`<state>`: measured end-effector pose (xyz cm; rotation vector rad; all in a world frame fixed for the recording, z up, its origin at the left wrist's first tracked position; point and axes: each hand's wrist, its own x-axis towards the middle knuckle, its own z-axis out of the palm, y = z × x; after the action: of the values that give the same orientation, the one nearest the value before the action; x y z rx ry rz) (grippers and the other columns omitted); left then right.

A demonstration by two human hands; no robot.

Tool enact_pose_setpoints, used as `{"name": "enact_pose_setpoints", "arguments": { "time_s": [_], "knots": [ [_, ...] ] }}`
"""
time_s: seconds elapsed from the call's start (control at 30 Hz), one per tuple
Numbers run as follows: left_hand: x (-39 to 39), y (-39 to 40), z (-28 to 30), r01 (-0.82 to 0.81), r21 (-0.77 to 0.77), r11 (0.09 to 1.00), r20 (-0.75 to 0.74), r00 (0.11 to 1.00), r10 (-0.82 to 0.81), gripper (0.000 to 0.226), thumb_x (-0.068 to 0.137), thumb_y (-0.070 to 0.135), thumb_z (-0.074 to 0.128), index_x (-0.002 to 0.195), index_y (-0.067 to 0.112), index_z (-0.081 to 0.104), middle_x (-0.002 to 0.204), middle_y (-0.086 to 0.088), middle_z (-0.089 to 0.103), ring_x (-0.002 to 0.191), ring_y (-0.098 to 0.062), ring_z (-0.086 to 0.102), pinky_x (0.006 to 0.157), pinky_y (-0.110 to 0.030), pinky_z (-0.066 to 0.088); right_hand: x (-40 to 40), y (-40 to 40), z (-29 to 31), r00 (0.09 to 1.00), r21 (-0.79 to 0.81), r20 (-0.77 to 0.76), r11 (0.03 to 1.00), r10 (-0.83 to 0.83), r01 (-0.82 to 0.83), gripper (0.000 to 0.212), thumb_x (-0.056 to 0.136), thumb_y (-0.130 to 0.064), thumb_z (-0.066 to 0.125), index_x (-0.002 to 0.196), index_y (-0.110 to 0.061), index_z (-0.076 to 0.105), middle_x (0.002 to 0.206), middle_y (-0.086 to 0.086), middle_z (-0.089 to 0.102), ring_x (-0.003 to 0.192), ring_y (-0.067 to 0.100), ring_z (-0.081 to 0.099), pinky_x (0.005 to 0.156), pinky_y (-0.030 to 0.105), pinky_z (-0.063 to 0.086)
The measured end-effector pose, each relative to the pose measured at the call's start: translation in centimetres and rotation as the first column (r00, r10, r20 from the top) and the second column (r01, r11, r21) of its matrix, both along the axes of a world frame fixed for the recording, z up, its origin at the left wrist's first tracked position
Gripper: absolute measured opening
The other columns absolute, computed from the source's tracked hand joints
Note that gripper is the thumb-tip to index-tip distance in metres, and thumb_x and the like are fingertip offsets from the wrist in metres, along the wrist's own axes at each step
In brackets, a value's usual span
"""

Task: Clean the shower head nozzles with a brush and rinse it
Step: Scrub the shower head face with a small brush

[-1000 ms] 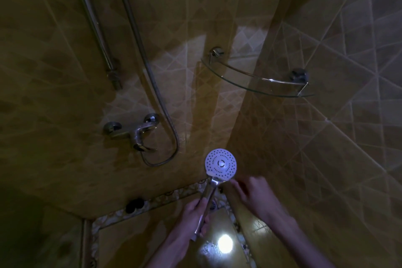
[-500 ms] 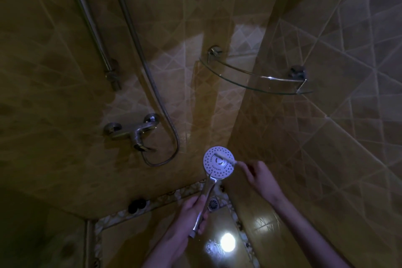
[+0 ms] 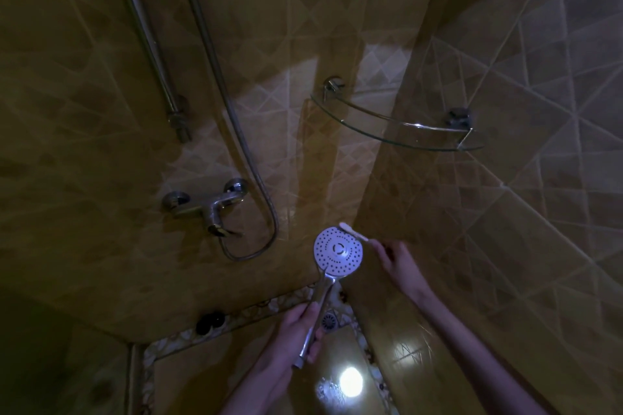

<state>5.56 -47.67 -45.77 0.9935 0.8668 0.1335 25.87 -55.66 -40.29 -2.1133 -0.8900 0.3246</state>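
Pretty dark in this shower corner, only a patch of light on the tiles, so some details are hard to make out. The left hand is wrapped around the chrome handle of the shower head, fingers closed on it low down near the hose end, holding it up with the round white nozzle face turned toward the camera. The right hand is pinching the handle of a small brush, looks like a toothbrush, and its pale bristle end sits right at the upper right rim of the nozzle face, touching it or very nearly; can't tell which in this light. The shower head hangs in the air in front of the wall corner, just above the floor drain at the corner of the floor. On the left wall there's the mixer tap with the metal hose looping down beside it, and a riser rail further left. A glass corner shelf spans the wall corner, well above the hands. A bright reflection glares off the wet floor between the two forearms, and something small and dark sits at the floor's edge under the tap.
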Motion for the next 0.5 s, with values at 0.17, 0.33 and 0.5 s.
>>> {"name": "enact_pose_setpoints", "arguments": {
  "time_s": [0.17,0.33,0.5],
  "knots": [
    [-0.1,0.0,0.2,-0.012,-0.009,1.000,0.010,1.000,0.013,0.025,0.096,0.024,0.047,0.075,0.013,0.056,0.050,-0.001,0.050,0.029,-0.014,0.037,0.032,-0.014,0.024,-2.0,-2.0,-1.4,0.905,-0.254,0.264,0.929,0.335,-0.270,0.045,0.095,-0.050,0.045,0.064,-0.019,0.057,0.038,-0.009,0.036,0.039,0.005,0.045,0.044,0.017,0.027],
    [-0.4,-0.4,0.7,0.012,0.036,0.999,0.003,1.000,-0.013,0.024,0.098,0.022,0.044,0.077,0.011,0.052,0.050,-0.001,0.047,0.028,-0.011,0.036,0.031,-0.013,0.023,0.6,0.7,-0.4,0.978,-0.161,0.189,0.985,0.087,-0.057,0.042,0.097,-0.030,0.052,0.070,0.001,0.062,0.057,0.011,0.055,0.052,0.017,0.046,0.054,0.028,0.031],
    [-0.5,-0.6,1.0,0.019,0.058,0.998,-0.009,1.000,-0.019,0.026,0.099,0.018,0.041,0.075,0.011,0.048,0.053,-0.004,0.044,0.025,-0.010,0.035,0.029,-0.012,0.021,-2.8,-0.6,0.1,0.806,-0.424,0.488,0.898,0.335,-0.117,0.027,0.090,-0.046,0.047,0.081,-0.024,0.060,0.056,0.003,0.062,0.051,0.019,0.062,0.047,0.027,0.031]
  ]
}}
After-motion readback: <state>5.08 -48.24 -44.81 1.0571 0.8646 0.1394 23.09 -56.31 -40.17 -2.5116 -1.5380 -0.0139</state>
